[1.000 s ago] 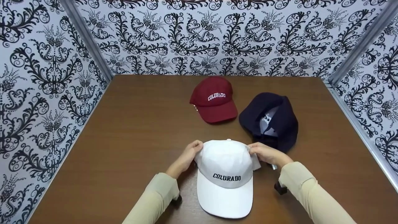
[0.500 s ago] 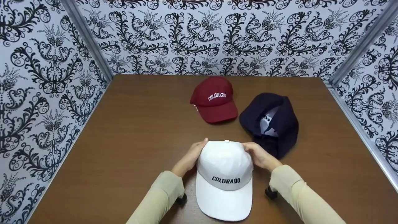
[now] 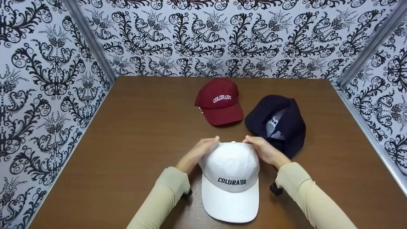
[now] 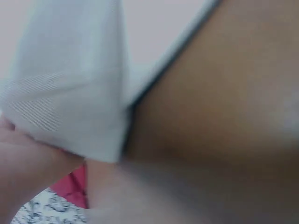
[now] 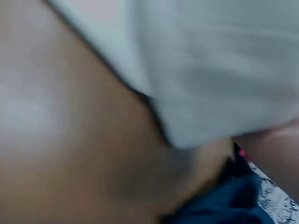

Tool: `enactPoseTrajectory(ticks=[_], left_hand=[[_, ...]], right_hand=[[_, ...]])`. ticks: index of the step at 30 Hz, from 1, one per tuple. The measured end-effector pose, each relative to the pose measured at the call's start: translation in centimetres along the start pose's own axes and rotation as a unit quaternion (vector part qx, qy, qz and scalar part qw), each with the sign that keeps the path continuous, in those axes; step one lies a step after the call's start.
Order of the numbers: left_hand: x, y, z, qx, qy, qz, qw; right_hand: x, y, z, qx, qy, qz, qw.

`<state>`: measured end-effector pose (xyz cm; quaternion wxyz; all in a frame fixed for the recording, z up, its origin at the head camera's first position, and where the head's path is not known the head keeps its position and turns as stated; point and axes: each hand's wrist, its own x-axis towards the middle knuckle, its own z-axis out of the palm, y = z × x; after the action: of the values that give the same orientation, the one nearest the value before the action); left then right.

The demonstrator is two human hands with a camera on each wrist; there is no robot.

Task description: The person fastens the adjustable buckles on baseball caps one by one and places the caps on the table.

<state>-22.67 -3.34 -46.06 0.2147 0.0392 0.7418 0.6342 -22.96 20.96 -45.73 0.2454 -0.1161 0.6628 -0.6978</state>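
Observation:
A white baseball cap (image 3: 230, 165) with COLORADO in black letters lies near the front of the table, its brim (image 3: 230, 205) toward me. At the back left of its crown, my left hand (image 3: 198, 154) holds the cap, thumb up beside the top. My right hand (image 3: 265, 151) grips the opposite back side, close to the navy cap. Fingers of both hands are mostly hidden behind the crown. In the left wrist view the cap's side (image 4: 65, 102) fills the upper left, with part of the hand (image 4: 32, 168) below it. The right wrist view shows the cap's other side (image 5: 219, 84).
Farther back stands a maroon COLORADO cap (image 3: 219, 101), brim facing forward. To its right, a navy cap (image 3: 294, 127) lies with its opening showing. Brown tabletop (image 3: 133, 136) surrounds them, bounded by patterned walls (image 3: 203, 38) at the back and sides.
Both hands have slid inward and back around the crown, bringing the thumbs nearer the top button. A white flap at the cap's right side no longer shows. The cap shifted slightly toward me, then back.

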Motion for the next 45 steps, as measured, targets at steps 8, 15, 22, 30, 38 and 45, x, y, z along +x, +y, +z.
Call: enactPoseTrajectory(ticks=[8, 15, 22, 30, 38, 45], left_hand=[[0.4, 2.3, 0.4, 0.071, -0.105, -0.031, 0.9915], [1.0, 1.9, 0.7, 0.021, -0.151, -0.014, 0.9883], [1.5, 0.9, 0.6, -0.024, -0.081, 0.000, 0.9964], [0.5, 0.9, -0.5, -0.021, -0.022, 0.033, 0.9990], [-1.2, -0.1, -3.4, 0.083, -0.108, -0.032, 0.9902], [-2.1, -0.6, -5.1, 0.160, -0.144, -0.105, 0.9711]], right_hand=[[0.8, -2.2, 0.1, -0.076, -0.110, -0.001, 0.991], [1.0, -2.6, 0.8, 0.015, -0.100, 0.061, 0.993], [1.0, -2.4, 0.8, 0.033, -0.041, 0.047, 0.998], [-0.1, -1.7, -0.8, -0.003, 0.001, 0.069, 0.998], [-3.0, -1.0, -3.7, -0.053, -0.061, 0.137, 0.987], [-4.5, 0.0, -4.4, -0.082, -0.075, 0.214, 0.970]])
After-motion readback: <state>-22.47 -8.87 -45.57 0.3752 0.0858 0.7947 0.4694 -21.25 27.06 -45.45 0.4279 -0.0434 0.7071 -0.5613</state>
